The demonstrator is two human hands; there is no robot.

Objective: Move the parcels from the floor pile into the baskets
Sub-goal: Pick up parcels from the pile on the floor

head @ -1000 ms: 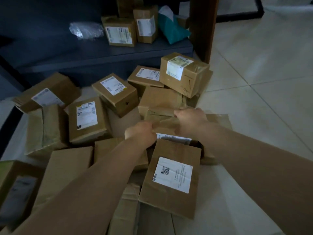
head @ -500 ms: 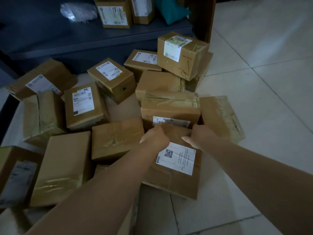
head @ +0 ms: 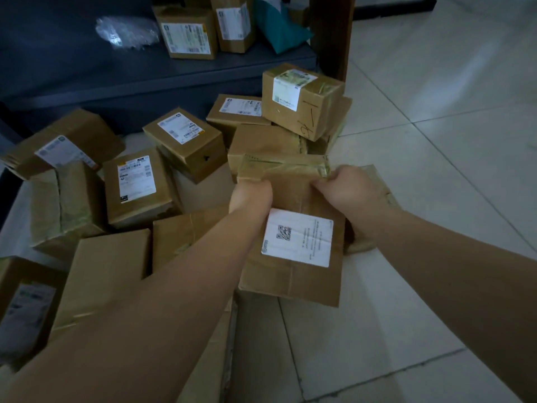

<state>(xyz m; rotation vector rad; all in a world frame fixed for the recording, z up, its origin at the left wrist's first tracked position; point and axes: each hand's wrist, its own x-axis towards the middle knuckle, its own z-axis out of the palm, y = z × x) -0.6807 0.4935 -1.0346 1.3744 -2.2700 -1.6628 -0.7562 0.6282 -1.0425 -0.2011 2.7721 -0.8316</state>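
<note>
Both hands, left hand [head: 250, 196] and right hand [head: 353, 193], grip the labelled cardboard parcel [head: 293, 274] atop the floor pile [head: 130, 193].

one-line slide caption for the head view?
Both hands, left and right, grip the QR-labelled parcel atop the floor pile.

Left hand [head: 252, 196] and right hand [head: 353, 191] gripping taped parcel [head: 286, 175], pile [head: 162, 158] on tiled floor [head: 436, 126]

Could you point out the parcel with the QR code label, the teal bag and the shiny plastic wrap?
QR-label parcel [head: 296, 237], head view, on its white label.
Teal bag [head: 279, 30], head view, its middle.
Plastic wrap [head: 125, 32], head view, its crinkled middle.
</note>
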